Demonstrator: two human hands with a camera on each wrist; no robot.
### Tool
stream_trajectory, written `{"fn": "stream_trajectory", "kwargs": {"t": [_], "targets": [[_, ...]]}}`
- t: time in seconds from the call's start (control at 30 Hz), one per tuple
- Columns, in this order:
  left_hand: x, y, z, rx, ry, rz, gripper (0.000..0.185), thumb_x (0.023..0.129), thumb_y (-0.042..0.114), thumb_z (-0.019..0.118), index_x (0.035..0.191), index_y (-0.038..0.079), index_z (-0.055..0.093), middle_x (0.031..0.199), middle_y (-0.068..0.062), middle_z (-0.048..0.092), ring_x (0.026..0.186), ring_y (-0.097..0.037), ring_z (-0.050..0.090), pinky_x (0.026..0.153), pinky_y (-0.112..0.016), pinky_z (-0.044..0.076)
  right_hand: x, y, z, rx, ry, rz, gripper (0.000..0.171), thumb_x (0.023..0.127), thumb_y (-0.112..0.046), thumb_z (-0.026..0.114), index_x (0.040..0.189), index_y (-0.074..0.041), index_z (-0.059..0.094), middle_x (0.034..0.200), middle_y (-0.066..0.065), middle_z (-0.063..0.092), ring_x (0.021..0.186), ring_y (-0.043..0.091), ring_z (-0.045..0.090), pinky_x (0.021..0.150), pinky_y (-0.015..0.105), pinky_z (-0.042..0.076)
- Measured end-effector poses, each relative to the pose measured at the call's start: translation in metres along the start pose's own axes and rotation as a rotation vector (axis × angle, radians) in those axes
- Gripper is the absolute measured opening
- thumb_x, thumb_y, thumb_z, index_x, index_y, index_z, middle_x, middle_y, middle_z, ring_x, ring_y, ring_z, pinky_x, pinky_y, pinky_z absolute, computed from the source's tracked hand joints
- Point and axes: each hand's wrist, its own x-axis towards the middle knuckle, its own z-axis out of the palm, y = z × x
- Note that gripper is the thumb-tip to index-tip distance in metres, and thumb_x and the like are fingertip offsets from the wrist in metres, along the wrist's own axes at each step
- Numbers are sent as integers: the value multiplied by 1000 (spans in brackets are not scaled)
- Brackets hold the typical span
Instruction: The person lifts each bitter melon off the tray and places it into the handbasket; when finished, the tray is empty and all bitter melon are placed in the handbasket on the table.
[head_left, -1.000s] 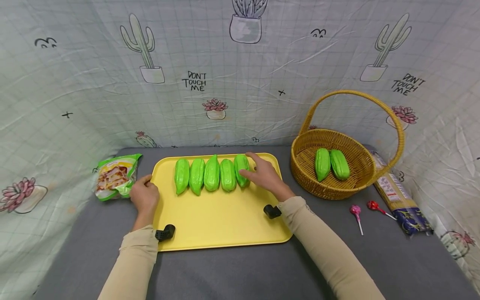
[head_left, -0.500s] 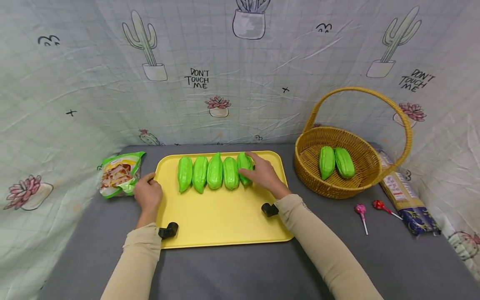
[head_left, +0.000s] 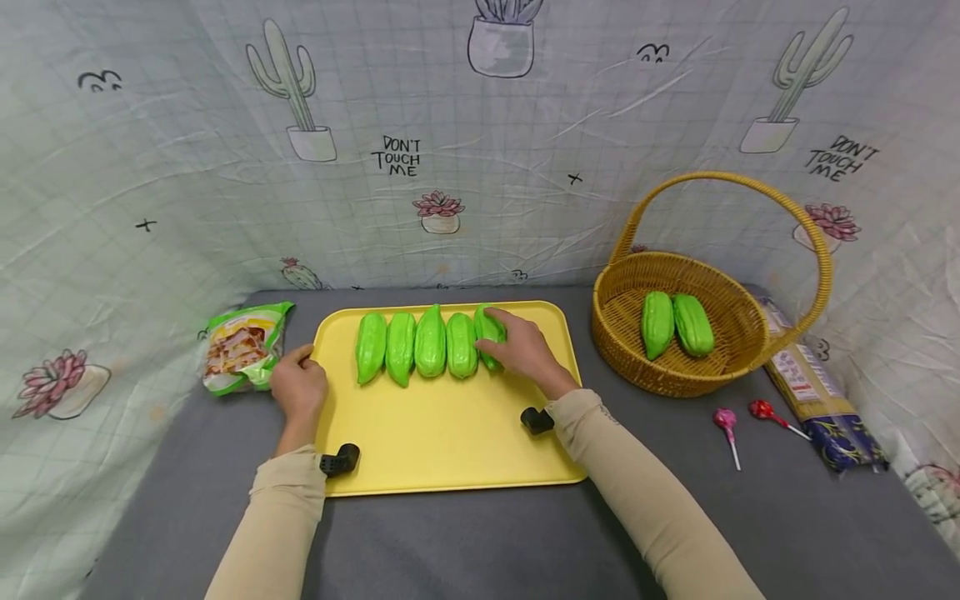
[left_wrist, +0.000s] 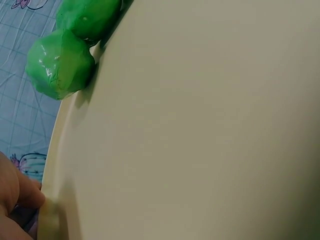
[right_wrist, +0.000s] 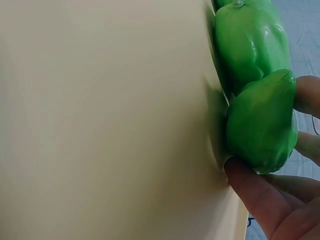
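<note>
Right hand (head_left: 525, 354) curls round the rightmost gourd (head_left: 488, 335) of a row of five green gourds on the tray (head_left: 442, 433); in the right wrist view the thumb (right_wrist: 252, 197) sits under that gourd's end and fingers wrap its far side, so it is gripped. Gourd lies touching its neighbour (head_left: 461, 345), near the tray's back rim. Row runs side by side along the back half of the tray, first gourd (head_left: 371, 357) just in from the left rim. Left hand (head_left: 298, 390) grips the tray's left edge, fingers curled at the rim; left wrist view shows fingertips (left_wrist: 22, 192) against the rim. Front half of the tray is bare yellow, with room between row and front rim. Right rim of tray stands near the basket (head_left: 678, 382), a strip of grey table (head_left: 480, 542) between them, not touching. Basket holds two more gourds (head_left: 673, 323) side by side, its handle arching over them. Snack bag (head_left: 240, 346) lies just left of the tray, close to the left hand. Two lollipops (head_left: 738, 425) lie on the table in front of the basket; a long packet (head_left: 813, 392) lies along the right wall beside it. Wide open table in front of the tray. Cloth backdrop closes back and sides.
</note>
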Motion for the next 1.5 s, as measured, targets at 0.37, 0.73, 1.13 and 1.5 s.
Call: {"fn": "stream_trajectory", "kwargs": {"t": [0.37, 0.73, 1.13, 1.5], "targets": [[3, -1, 2, -2, 6, -4, 42, 102, 2, 38, 130, -4, 67, 134, -27, 65, 128, -46, 57, 113, -57, 43, 0, 0, -1, 18, 8, -11, 66, 96, -36, 70, 155, -19, 47, 155, 12, 52, 141, 34, 51, 113, 51, 46], [0, -3, 5, -4, -7, 4, 41, 102, 2, 38, 130, -4, 67, 133, -28, 65, 127, -47, 57, 111, -58, 45, -9, 5, -5, 17, 26, -10, 65, 97, -34, 70, 155, -18, 47, 154, 14, 53, 137, 36, 55, 109, 51, 49], [2, -5, 2, -8, 5, 10, 41, 101, 2, 38, 130, -6, 67, 132, -29, 65, 126, -48, 57, 111, -59, 44, -14, 1, -15, 45, 70, -44, 64, 96, -35, 70, 154, -20, 48, 147, 17, 59, 123, 34, 64, 95, 48, 55], [0, -1, 0, -16, 7, 2, 40, 102, 1, 40, 129, -6, 67, 132, -29, 65, 126, -48, 57, 111, -58, 44, -20, -6, -27, 124, 115, -90, 64, 95, -32, 71, 153, -16, 49, 147, 21, 57, 133, 38, 59, 112, 50, 49]]}}
